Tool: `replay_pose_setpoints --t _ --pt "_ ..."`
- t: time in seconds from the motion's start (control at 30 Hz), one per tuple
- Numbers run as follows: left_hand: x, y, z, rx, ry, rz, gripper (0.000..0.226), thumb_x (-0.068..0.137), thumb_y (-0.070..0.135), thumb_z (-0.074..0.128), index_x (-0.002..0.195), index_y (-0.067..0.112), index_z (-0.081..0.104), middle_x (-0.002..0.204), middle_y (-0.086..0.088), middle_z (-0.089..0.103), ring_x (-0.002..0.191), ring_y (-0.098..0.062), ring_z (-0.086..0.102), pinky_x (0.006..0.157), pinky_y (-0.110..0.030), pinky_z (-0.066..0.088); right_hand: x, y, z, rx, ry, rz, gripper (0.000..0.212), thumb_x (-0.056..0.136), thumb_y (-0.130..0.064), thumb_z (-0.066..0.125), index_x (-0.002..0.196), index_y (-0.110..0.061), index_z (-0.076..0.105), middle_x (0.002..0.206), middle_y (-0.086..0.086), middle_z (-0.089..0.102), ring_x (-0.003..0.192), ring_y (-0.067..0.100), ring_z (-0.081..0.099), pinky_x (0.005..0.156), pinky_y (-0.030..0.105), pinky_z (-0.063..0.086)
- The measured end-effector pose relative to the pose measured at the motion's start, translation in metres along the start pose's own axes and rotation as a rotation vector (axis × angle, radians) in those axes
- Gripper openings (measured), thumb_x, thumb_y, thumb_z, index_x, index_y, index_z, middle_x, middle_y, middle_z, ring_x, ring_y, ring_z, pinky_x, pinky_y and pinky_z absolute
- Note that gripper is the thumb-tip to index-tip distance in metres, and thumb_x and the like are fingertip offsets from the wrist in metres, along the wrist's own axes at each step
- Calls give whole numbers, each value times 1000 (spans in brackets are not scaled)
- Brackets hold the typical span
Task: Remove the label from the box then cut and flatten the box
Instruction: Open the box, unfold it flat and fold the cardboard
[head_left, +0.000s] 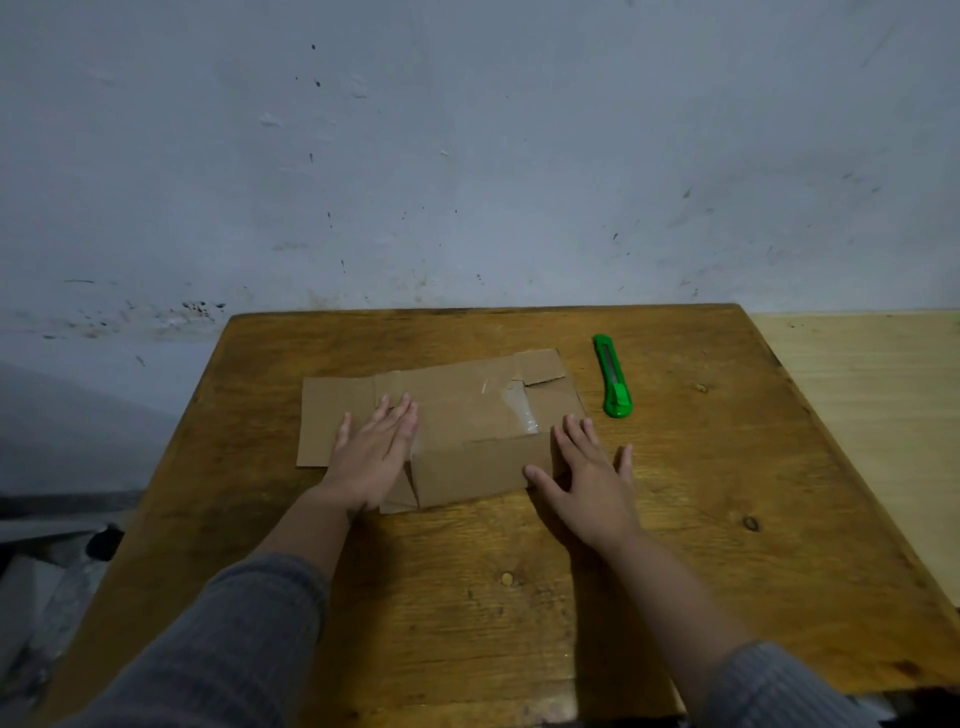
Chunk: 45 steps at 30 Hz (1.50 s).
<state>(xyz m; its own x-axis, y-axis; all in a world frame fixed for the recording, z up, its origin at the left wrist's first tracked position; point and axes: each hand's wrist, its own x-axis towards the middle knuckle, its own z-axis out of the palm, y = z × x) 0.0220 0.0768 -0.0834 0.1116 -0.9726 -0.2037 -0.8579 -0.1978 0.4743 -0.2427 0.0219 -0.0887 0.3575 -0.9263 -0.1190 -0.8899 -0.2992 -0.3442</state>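
Note:
A brown cardboard box (467, 410) lies flattened on the wooden table (467, 571), its flaps spread out and a strip of clear tape (522, 413) still stuck near its middle right. My left hand (371, 454) presses palm-down on the left part of the cardboard, fingers together. Flat on the box's right near corner rests my right hand (584, 480), fingers spread, partly on the table. A green utility knife (613, 376) lies on the table just right of the box, untouched. No label is visible on the cardboard.
The table's far edge meets a stained grey wall (467, 156). A lighter wooden surface (872, 415) adjoins the table on the right. Dark clutter sits on the floor (52, 545) to the left.

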Motion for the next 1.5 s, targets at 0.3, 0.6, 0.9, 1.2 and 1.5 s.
replay_pose_setpoints --t 0.3,0.6,0.9,1.2,1.5 --pt "0 0 10 318 -36 -31 108 66 91 5 151 26 -12 155 14 -20 144 -8 -19 115 -50 -13 15 -9 -9 92 18 59 68 84 -54 55 142 -22 38 155 -5 25 143 16 17 115 43 17" --pt "5 -6 18 326 3 -22 104 68 89 4 150 27 -14 154 14 -22 144 -9 -19 114 -51 -12 40 17 -56 859 -102 511 47 93 -11 52 139 -14 42 127 5 54 106 18 55 98 37 48" --pt "7 -7 19 319 29 -10 105 65 91 -1 149 28 -14 156 14 -19 144 -10 -19 115 -52 -11 47 32 -62 1326 -316 465 36 91 4 47 121 -11 60 111 12 68 100 25 62 92 40 49" --pt "3 -6 19 314 49 -1 108 64 91 -3 151 26 -11 157 13 -16 145 -10 -16 115 -52 -11 34 8 -51 1188 -394 206 38 90 -10 56 125 -24 60 122 7 65 107 21 58 100 42 45" --pt "4 -5 21 313 67 -19 99 73 88 9 150 28 -11 157 14 -16 145 -9 -17 115 -51 -12 19 -23 -14 286 -72 -143 48 97 -39 40 143 -28 32 152 -13 27 143 5 14 118 44 3"
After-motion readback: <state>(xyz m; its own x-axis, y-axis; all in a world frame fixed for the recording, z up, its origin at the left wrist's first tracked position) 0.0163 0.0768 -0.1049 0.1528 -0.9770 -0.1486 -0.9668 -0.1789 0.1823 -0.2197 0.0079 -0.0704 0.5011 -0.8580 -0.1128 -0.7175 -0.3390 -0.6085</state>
